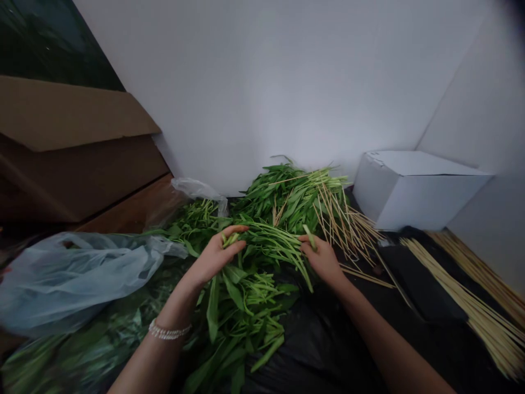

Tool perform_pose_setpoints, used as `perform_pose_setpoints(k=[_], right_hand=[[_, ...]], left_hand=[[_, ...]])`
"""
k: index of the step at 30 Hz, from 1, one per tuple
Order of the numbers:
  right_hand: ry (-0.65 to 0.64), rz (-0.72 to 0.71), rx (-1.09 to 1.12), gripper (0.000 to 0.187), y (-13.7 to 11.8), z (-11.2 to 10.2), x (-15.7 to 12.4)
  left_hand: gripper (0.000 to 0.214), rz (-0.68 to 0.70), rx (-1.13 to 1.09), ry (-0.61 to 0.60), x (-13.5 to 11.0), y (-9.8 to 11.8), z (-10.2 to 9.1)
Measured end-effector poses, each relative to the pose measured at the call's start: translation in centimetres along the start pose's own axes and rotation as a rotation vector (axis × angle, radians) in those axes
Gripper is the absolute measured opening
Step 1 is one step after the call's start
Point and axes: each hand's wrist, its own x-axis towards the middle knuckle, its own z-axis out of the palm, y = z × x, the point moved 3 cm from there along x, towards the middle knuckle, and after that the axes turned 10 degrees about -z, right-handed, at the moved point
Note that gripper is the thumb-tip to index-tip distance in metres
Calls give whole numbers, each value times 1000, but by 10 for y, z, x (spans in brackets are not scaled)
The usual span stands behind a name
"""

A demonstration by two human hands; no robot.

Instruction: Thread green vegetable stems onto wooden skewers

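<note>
My left hand (221, 251) curls around a few short green stems (230, 239), its thumb and index finger slightly apart. A single pale-green stem (310, 238) sticks up from the closed fingers of my right hand (324, 261). Between both hands lies a loose bunch of long-stemmed leafy greens (273, 243), which look like water spinach; my right fingertips touch its stem ends. Closer to me, another heap of greens (254, 298) rests on black plastic (311, 339). Behind the hands is a bigger leafy pile (283, 189).
Thin wooden sticks (340, 219) lie scattered over the pile's right side. More long sticks (463, 295) lie at right, beside a dark flat object (422, 284) and a white box (418, 186). At left are a translucent plastic bag (82, 279) and an open cardboard box (82, 164). A white wall (262, 82) stands behind.
</note>
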Motion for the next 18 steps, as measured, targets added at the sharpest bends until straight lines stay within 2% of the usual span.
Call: perform_pose_setpoints(k=[3,5,8,12,18], right_hand=[[-44,-206,-378,32,0,5,-5],[-92,-220,-505,38,3,9,-9],[-138,-156,-627,44,9,13,-13],[-139,-110,-653,45,18,11,-10],[-208,-162,-479,18,18,11,-5]], left_hand=[[37,36,261,59,3,-5,3],[31,67,366,82,6,-9,3],[29,109,440,86,8,-14,3],[29,134,479,81,7,-18,4],[27,128,497,89,5,-22,3]])
